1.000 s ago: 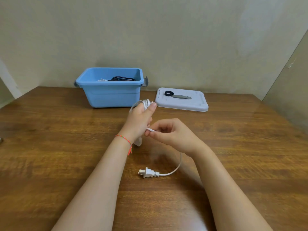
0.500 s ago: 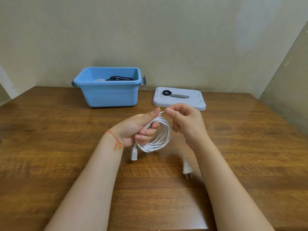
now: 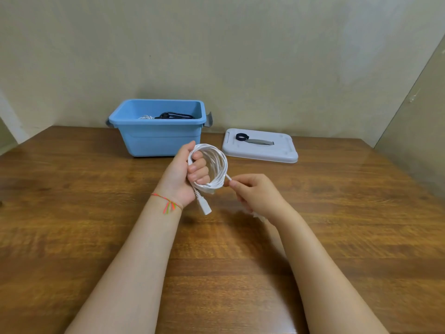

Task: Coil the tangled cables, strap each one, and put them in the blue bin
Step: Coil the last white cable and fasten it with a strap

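My left hand (image 3: 184,173) grips a coiled white cable (image 3: 218,165), fingers curled through the loops, above the table's middle. One white connector (image 3: 204,206) hangs down below that hand. My right hand (image 3: 255,195) pinches the cable's free end just right of the coil; the plug on that end is hidden under the hand. The blue bin (image 3: 157,138) stands at the back, holding a black cable (image 3: 174,115) and a bit of white cable (image 3: 145,117). A black strap (image 3: 242,137) lies rolled on the white lid (image 3: 260,154).
The white lid lies flat to the right of the bin, with a grey handle on it. The wooden table (image 3: 72,225) runs to a wall behind and another wall at the right.
My left hand has turned the coil upright and lifted it. My right hand dropped from the top of the coil to its lower right, drawing the tail up; the plug left the table.
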Available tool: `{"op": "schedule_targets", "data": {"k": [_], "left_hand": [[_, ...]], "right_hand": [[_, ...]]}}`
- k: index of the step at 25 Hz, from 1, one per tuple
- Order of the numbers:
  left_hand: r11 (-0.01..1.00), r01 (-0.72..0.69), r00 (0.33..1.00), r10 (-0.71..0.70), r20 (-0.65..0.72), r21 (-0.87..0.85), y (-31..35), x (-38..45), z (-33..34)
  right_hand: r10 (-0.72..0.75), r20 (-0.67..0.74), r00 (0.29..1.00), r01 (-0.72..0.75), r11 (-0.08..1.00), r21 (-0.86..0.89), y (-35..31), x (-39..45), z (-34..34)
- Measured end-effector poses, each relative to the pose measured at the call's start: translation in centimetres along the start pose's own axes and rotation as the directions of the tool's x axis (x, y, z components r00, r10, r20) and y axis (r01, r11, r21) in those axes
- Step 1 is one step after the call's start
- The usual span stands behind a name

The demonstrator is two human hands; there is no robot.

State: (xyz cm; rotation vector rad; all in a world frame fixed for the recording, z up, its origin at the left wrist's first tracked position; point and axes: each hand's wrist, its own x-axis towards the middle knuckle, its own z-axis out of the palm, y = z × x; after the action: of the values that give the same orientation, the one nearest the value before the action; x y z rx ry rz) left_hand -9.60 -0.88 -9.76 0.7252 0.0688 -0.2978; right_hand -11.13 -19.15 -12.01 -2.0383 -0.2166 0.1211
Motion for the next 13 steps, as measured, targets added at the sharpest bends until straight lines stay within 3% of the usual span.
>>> {"op": "schedule_targets", "data": {"k": [3,5,8,11,13], "left_hand": [[0.989,-0.143,0.987,0.145,-0.070,0.036,-0.6,0.5,0.2],[0.948,-0.265,0.960,0.277,-0.045,0.178,-0.8,0.6,0.2],[0.865,-0.377,0.919,0.394,0.016,0.330,-1.1,0.6,0.2],[0.829,-0.347,0.917,0.398,-0.027,0.439,-1.6,0.5,0.6],[0.852,-0.325,0.923,0.380,-0.056,0.411,-1.5,0.4,0.7]], "right_hand": [[-0.056,0.076,0.996,0.077,0.950,-0.304,-0.5,-0.3,1.4],[-0.116,0.098,0.988,0.148,0.880,-0.452,-0.7,-0.5,1.9],[-0.207,0.107,0.973,0.232,0.828,-0.510,-1.3,-1.0,2.3],[-0.316,0.069,0.946,0.305,0.802,-0.513,-1.7,-1.4,2.7],[-0.405,0.027,0.914,0.369,0.800,-0.473,-1.8,-1.6,2.8]]}}
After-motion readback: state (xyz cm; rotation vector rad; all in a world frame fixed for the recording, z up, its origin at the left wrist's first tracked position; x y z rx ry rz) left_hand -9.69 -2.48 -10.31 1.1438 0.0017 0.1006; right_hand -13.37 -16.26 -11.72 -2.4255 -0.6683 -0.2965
